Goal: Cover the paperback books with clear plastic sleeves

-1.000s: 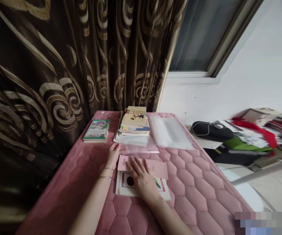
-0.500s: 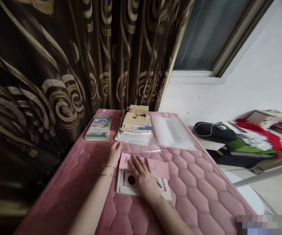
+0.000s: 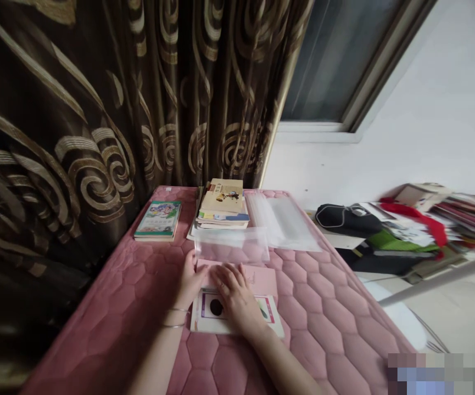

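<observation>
A book point(image 3: 237, 326) with a pink cover flap point(image 3: 264, 281) lies opened near the middle of the pink quilted surface. My right hand point(image 3: 239, 299) rests flat across it, fingers stretched over the flap and the picture page, hiding part of both. At the book's upper left corner is my left hand point(image 3: 190, 282), a thin bracelet at its wrist. Its thumb reaches onto the pink flap, apart from the fingers, which are by the corner of a clear plastic sheet point(image 3: 231, 245). This sheet stretches just beyond the book; whether the left fingers touch it is unclear.
A stack of books point(image 3: 223, 200) stands behind the plastic sheet. Left of it lies a green-edged book point(image 3: 157, 219); to the right are more clear plastic sheets point(image 3: 286, 222). A patterned curtain point(image 3: 171, 109) hangs behind. A black case point(image 3: 346, 219) and papers lie beyond the right edge.
My left hand has gone from closed at the plastic's corner to thumb and fingers apart at the flap. The plastic sheet's near part has shifted. The whole view has moved slightly.
</observation>
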The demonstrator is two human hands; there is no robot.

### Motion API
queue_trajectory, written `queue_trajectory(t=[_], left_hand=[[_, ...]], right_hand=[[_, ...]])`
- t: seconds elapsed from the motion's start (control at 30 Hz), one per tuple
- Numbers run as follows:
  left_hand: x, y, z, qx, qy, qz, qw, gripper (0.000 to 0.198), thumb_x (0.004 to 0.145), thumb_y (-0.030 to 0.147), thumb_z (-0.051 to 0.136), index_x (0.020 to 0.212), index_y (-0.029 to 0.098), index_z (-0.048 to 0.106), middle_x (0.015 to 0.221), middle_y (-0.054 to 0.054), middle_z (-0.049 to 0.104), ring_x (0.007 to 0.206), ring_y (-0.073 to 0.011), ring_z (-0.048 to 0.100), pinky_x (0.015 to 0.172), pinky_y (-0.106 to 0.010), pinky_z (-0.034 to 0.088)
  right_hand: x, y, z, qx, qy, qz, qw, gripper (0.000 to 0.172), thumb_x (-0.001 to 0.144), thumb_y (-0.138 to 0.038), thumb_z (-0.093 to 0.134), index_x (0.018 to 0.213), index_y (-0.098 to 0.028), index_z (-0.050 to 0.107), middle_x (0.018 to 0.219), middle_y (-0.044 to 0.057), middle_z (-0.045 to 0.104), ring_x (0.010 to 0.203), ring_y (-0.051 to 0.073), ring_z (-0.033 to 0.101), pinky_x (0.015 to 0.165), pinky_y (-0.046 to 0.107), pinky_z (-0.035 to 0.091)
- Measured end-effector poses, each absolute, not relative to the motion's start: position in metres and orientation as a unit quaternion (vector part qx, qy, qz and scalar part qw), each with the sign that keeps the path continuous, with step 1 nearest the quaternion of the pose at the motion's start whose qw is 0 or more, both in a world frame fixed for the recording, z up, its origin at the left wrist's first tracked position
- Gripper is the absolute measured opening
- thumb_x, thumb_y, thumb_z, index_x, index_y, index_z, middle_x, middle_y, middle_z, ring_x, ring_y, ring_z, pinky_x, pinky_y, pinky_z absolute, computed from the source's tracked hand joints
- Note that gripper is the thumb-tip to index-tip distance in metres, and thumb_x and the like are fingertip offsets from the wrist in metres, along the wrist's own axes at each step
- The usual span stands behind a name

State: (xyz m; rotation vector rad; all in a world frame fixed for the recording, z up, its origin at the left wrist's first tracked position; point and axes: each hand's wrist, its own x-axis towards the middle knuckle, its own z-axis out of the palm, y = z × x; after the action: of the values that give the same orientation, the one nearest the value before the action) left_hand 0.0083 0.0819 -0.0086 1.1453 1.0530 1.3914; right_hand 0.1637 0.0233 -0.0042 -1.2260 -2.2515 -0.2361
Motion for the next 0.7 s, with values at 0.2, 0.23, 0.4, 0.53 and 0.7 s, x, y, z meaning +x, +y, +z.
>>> queue_trajectory(t=[0.2,0.23,0.4,0.53,0.7], left_hand=[[0.011,0.084,-0.005,0.457,0.443,0.590,0.497,0.053,0.068,0.027,0.069,0.114,0.018,0.047,0.100,-0.009,0.068,0.093,-0.0211,0.064,0.087,-0.036,0.047],[0.012,0.084,-0.004,0.458,0.444,0.591,0.494,0.052,0.068,0.027,0.069,0.113,0.018,0.047,0.100,-0.009,0.068,0.092,-0.0209,0.064,0.086,-0.035,0.047],[0.013,0.080,-0.002,0.456,0.444,0.594,0.493,0.051,0.068,0.029,0.069,0.114,0.017,0.048,0.100,-0.008,0.069,0.098,-0.0214,0.063,0.087,-0.033,0.046],[0.012,0.081,-0.006,0.455,0.439,0.592,0.500,0.053,0.071,0.031,0.069,0.116,0.018,0.047,0.104,-0.010,0.068,0.100,-0.0220,0.063,0.088,-0.034,0.046],[0.011,0.081,-0.007,0.465,0.440,0.585,0.498,0.052,0.073,0.032,0.067,0.119,0.017,0.047,0.107,-0.011,0.068,0.101,-0.0223,0.063,0.088,-0.034,0.046]], right_hand=[[0.188,0.022,0.007,-0.516,-0.784,-0.101,0.330,0.038,0.087,-0.014,0.048,0.123,-0.022,0.057,0.130,0.011,0.052,0.128,0.028,0.036,0.106,0.055,0.034],[0.196,0.023,0.007,-0.540,-0.763,-0.102,0.339,0.039,0.086,-0.015,0.049,0.123,-0.022,0.057,0.131,0.012,0.050,0.128,0.029,0.035,0.105,0.057,0.033],[0.232,0.035,0.000,-0.640,-0.639,-0.047,0.423,0.054,0.082,-0.036,0.056,0.134,-0.023,0.045,0.142,0.014,0.038,0.128,0.033,0.034,0.101,0.059,0.033],[0.242,0.045,-0.004,-0.674,-0.541,0.143,0.481,0.074,0.076,-0.055,0.058,0.137,-0.017,0.042,0.133,0.015,0.051,0.123,0.031,0.044,0.100,0.048,0.039],[0.239,0.045,0.007,-0.677,-0.449,0.295,0.504,0.073,0.069,-0.055,0.063,0.131,-0.020,0.050,0.122,0.008,0.061,0.107,0.026,0.057,0.089,0.036,0.047]])
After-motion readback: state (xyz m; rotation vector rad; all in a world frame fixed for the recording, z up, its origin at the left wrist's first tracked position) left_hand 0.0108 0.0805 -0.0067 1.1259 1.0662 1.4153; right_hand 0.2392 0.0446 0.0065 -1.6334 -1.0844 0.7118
